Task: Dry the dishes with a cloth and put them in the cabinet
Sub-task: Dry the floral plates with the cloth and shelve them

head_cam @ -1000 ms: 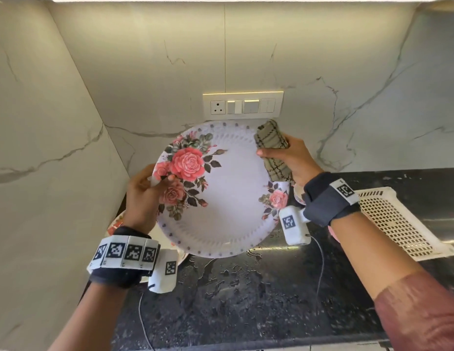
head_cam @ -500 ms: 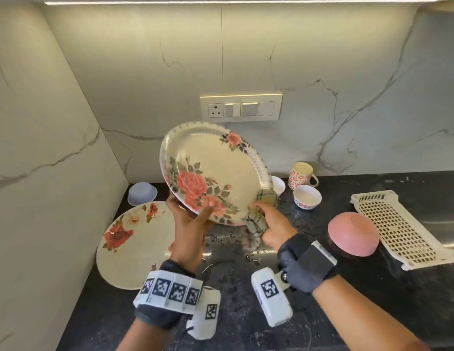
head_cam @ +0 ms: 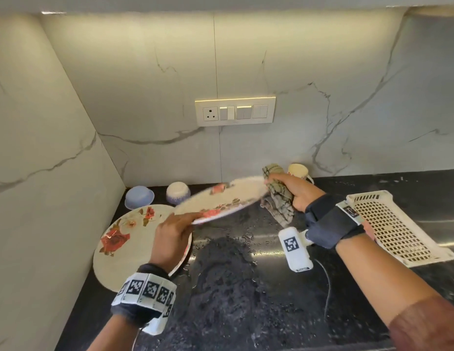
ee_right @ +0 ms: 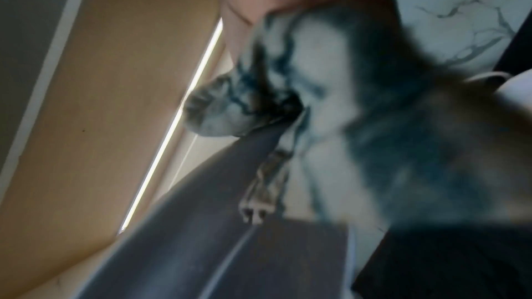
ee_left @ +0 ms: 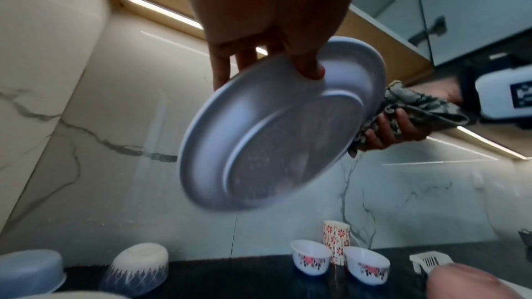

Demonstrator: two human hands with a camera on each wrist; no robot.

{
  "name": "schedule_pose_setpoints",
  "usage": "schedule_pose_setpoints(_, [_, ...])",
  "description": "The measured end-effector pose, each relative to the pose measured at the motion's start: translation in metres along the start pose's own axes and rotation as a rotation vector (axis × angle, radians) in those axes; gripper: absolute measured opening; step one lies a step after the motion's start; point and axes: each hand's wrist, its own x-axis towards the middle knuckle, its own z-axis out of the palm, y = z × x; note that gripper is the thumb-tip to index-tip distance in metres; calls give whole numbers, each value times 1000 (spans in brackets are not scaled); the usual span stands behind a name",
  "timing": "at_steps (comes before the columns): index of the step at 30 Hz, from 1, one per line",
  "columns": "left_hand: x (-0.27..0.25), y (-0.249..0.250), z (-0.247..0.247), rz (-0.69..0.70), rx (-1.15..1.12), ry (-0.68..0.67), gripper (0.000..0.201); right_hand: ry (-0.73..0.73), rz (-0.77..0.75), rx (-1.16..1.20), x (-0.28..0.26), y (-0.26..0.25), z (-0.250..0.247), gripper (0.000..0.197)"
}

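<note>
While our left hand (head_cam: 173,236) pinches the stiff, wet-slick round floral plate (head_cam: 222,200) at its near rim, our right hand (head_cam: 291,191) clutches the soft checked cloth (head_cam: 277,196) against its far-right edge.

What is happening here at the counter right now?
A person is drying a floral plate above the wet black counter. The left hand grips its near rim, holding it nearly flat, while the right hand grips a checked cloth against the far rim. A second floral plate, two overturned bowls and a mug stand on the counter, and a white perforated tray lies to the right.
</note>
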Motion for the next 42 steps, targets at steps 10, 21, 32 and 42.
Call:
schedule_pose_setpoints(10, [9, 42, -9, -565, -734, 165, 25, -1, -168, 454, 8, 12, -31, 28])
schedule_pose_setpoints(21, [13, 56, -17, -582, -818, 224, 44, 393, -364, -226, 26, -2, 31, 14])
schedule_pose_setpoints(32, [24, 38, -25, -581, -720, 282, 58, -194, -1075, -962, 4, 31, 134, 59])
schedule_pose_setpoints(42, [18, 22, -30, -730, -785, 355, 42, -356, -1135, -1108, 0, 53, 137, 71])
